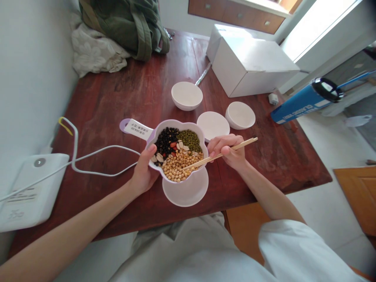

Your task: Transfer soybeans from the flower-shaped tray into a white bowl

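Observation:
My left hand (143, 171) grips the left side of a flower-shaped, purple-rimmed bowl (188, 126) with a labelled handle, its thumb over the rim. Inside lie black beans (166, 139), green mung beans (190, 140), soybeans (176, 166) and some peanuts (182, 146). My right hand (227, 150) holds a pair of chopsticks (243, 144), whose tips reach down to the soybeans. Partly hidden below the bowl is a white dish (185, 194). Just beyond my right hand are another white dish (213, 124) and a small white bowl (241, 116); a second white bowl (187, 95) stands farther back.
A large white box (252, 58) and a blue bottle (307, 100) occupy the table's right side. At the back left sit a green bag (123, 27) and a patterned cloth (96, 49). A white cable (108, 147) runs from the white device (33, 192) at left.

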`<state>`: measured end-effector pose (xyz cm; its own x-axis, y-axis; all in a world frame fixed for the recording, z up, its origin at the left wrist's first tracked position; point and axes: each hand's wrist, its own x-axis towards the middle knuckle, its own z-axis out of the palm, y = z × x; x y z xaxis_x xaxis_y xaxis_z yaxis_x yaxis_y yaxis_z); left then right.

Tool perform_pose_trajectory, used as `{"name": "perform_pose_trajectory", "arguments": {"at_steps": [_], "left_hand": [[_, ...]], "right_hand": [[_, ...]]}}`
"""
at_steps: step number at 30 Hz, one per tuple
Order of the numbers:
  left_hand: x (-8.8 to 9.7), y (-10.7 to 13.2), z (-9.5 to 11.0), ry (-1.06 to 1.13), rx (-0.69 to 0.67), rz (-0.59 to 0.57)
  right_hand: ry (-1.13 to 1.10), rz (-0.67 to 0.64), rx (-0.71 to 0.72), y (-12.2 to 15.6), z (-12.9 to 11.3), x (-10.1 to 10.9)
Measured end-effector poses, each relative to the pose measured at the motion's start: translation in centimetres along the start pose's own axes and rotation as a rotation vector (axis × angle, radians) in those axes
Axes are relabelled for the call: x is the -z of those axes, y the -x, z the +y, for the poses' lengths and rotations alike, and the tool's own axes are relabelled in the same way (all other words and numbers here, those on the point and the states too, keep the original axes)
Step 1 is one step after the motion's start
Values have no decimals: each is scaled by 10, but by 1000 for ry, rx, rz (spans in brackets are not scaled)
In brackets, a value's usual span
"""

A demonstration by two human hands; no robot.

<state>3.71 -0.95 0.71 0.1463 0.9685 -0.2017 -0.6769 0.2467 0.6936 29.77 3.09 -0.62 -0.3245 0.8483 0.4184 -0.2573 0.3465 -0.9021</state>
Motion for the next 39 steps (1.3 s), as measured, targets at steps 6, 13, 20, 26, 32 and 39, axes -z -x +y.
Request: {"name": "perform_pose_trajectory", "arguments": {"at_steps": [6, 13, 20, 26, 32, 39], "left_hand": [[1, 0, -1, 3, 14, -32], [4, 1, 0, -45, 41, -39], [6, 1, 0, -101, 30, -24], [9, 2, 0, -120, 31, -19], [11, 1, 0, -141, 16, -20], [7, 1, 1, -129, 15, -5]], "right_hand": [[-30, -7, 25, -1, 0, -2], [-43, -4, 39, -1, -2, -6], [-38, 0, 25, 1, 0, -5], [-42, 16, 8, 1, 0, -6], [-54, 8, 1, 2, 1, -5], [-52, 24, -6, 1, 0, -6]]}}
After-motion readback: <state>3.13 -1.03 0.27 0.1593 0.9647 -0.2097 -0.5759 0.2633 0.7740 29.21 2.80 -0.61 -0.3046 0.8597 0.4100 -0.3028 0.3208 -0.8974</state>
